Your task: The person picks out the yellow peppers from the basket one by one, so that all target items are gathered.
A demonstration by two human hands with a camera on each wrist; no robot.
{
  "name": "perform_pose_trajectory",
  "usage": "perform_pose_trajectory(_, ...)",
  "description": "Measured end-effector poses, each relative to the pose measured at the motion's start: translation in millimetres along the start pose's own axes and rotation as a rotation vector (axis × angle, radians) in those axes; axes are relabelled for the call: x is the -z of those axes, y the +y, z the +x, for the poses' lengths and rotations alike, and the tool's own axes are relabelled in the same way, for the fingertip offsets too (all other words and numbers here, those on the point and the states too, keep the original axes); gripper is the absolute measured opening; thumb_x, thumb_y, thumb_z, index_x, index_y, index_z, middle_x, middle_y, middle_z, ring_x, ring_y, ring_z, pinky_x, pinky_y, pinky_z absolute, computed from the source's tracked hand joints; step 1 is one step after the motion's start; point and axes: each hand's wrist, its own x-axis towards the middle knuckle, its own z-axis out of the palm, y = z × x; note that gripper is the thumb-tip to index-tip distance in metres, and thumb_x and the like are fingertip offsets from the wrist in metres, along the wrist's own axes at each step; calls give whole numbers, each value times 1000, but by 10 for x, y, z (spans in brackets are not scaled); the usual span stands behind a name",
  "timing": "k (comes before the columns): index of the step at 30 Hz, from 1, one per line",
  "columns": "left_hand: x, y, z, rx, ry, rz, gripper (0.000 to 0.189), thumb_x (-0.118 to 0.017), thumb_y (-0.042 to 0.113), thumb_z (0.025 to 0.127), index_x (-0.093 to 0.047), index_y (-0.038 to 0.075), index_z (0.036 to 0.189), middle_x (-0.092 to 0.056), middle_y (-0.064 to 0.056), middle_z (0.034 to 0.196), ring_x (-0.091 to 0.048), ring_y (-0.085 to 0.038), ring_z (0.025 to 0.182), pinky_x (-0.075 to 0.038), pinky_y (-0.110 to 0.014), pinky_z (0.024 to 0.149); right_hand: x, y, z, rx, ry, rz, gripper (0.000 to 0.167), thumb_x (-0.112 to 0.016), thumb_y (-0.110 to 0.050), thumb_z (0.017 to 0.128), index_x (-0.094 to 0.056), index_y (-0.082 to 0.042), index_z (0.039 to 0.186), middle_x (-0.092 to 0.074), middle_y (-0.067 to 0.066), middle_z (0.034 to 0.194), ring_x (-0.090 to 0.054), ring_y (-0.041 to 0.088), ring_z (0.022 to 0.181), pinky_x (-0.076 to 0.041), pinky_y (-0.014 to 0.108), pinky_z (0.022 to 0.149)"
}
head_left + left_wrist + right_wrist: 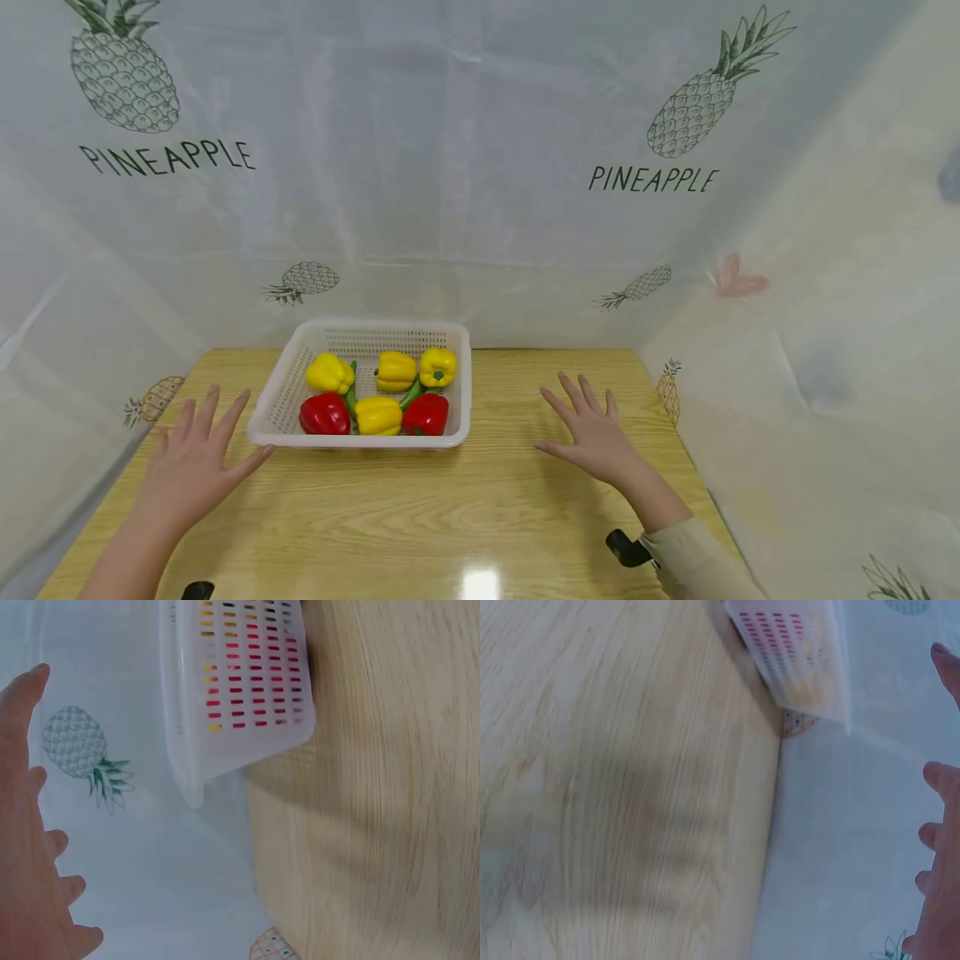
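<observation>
A white plastic basket (360,441) with slotted sides stands toward the back left of the table. Inside lie several yellow bell peppers (378,415) and two red bell peppers, one at the left (325,414) and one at the right (426,415). Slim green pieces (412,394) show between them, partly covered. My left hand (187,475) is spread over the table by the basket's left front corner, thumb pointing toward it and palm holding nothing. To the right of the basket, my right hand (596,437) hovers with fingers fanned out, also holding nothing.
The wooden table (360,517) is bordered at the back and sides by a pale hanging sheet (450,167) printed with pineapples. Small black devices sit at the left wrist (198,591) and right wrist (628,548). A bright reflection marks the table's front.
</observation>
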Motion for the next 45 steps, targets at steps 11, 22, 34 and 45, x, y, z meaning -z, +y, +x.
perform_pose_trajectory(11,-68,102,68,14,14,-164,93,-62,54,91,-11,12,156,-1,-31,156,-2,-60,136,-9,-77,99,-53,-246,214,53,-38,45,89,-59,-70,83,-29,-26,154,-11,8,162,-4,38,146,-5,70,108)
perform_pose_trajectory(22,-216,124,67,123,-23,-434,90,-60,46,95,-6,5,155,4,-35,154,-5,-61,136,-16,-80,93,-113,-592,510,104,-61,221,90,-76,-54,79,-34,-23,152,-19,8,160,-12,38,145,-12,67,109)
perform_pose_trajectory(34,-392,186,46,265,-46,-682,92,-61,42,95,-4,2,154,-7,-34,155,-10,-56,138,-15,-76,100,-209,-915,799,148,-124,356,84,-76,-52,80,-39,-20,149,-31,5,156,-27,28,141,-26,56,110)
perform_pose_trajectory(45,-461,174,17,454,-125,-864,90,-57,46,97,0,9,156,-1,-25,159,-19,-55,137,-28,-69,101,-397,-1155,1084,161,-183,540,77,-81,-40,79,-47,-17,144,-44,2,146,-37,22,135,-33,44,109)
